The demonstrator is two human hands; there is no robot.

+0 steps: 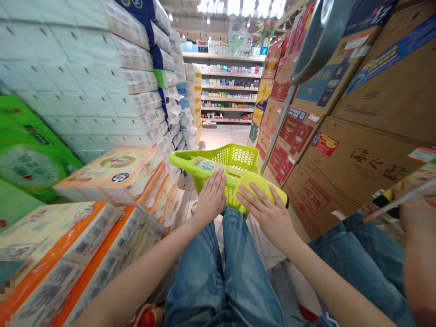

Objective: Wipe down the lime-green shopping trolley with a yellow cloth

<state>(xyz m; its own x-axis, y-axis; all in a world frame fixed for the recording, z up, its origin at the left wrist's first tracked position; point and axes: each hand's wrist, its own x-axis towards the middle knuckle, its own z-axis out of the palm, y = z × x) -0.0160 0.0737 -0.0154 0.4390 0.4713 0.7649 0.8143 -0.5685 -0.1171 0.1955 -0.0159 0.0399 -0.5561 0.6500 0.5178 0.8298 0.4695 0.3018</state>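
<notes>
A lime-green shopping basket (244,156) with slotted walls stands tilted in front of my knees. My left hand (211,195) lies on the near rim beside a clear label, its fingers stretched out flat; the thumb is hidden. A yellow cloth (250,179) is draped over the right part of that rim. My right hand (267,211) presses on the cloth with fingers spread across it, and its thumb is out of sight. From the basket's right side a grey metal pole (277,127) with a looped grey grip (315,45) rises toward me.
Packs of tissue paper (112,168) are stacked high at my left. Cardboard cartons (368,154) line the right side. What looks like a mirrored panel (378,240) at lower right shows jeans and an arm. Shelves of small goods (228,86) stand at the aisle's far end.
</notes>
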